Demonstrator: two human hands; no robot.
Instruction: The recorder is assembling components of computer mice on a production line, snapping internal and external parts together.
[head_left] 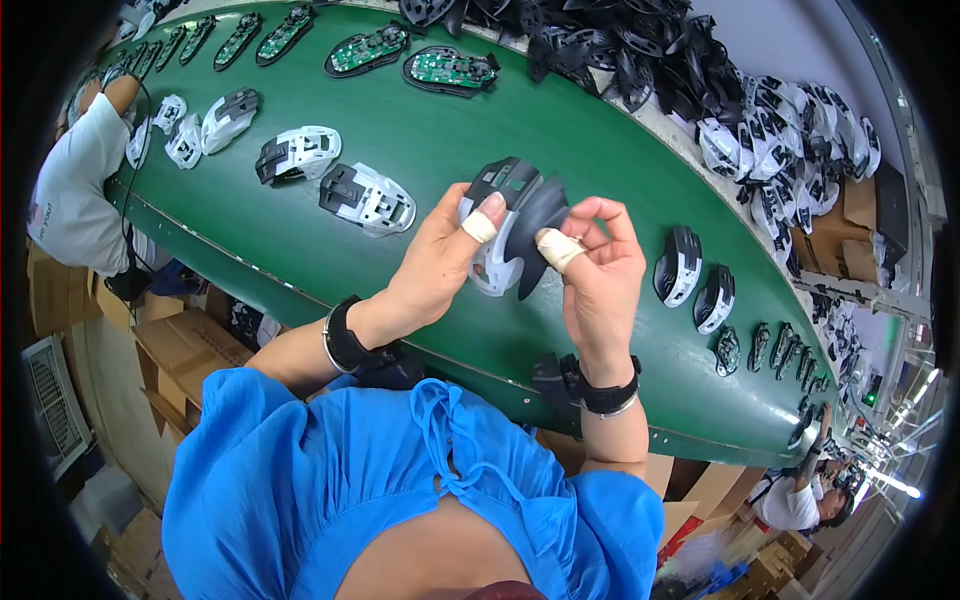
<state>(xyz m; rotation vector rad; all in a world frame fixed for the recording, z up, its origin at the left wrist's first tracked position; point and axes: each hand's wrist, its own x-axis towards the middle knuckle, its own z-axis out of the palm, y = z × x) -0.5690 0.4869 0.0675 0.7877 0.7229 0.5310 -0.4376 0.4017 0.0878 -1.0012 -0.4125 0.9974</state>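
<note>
We see left hand (437, 262) gripping white-black mouse shell (500, 235) above green conveyor belt (420, 130), taped thumb pressed on it. Right hand (598, 268) pinching black side panel (540, 225) against shell. Risk, we judge: panel slips or seats skewed if pinch loosens. Belt carries more shells (366, 197), circuit boards (450, 68); loose black parts heap (640, 50) beyond. Factory line, cardboard boxes (180, 345) below, co-worker (75, 180) far left.

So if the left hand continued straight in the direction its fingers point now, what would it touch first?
The left hand already holds the white and black mouse body. Beyond it, up and right, lies bare green conveyor belt, then probably the pile of black shells; depth is uncertain.
</note>
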